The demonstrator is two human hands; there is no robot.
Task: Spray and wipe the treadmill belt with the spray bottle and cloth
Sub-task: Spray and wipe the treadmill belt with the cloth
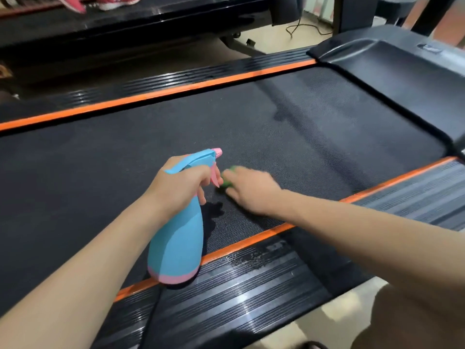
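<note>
Left hand gripping spray bottle, right hand on cloth

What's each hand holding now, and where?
Left hand grips the blue-and-pink plastic spray bottle at its neck; right hand presses the green cloth, mostly hidden.

Pink shoes on a second treadmill — black cable beyond

Even indoor light, moderately bright. Right hand motion-blurred. Small dark shadow on belt between grips. Glare streaks on ribbed side rail below grips. Wide-angle bending at edges.
</note>
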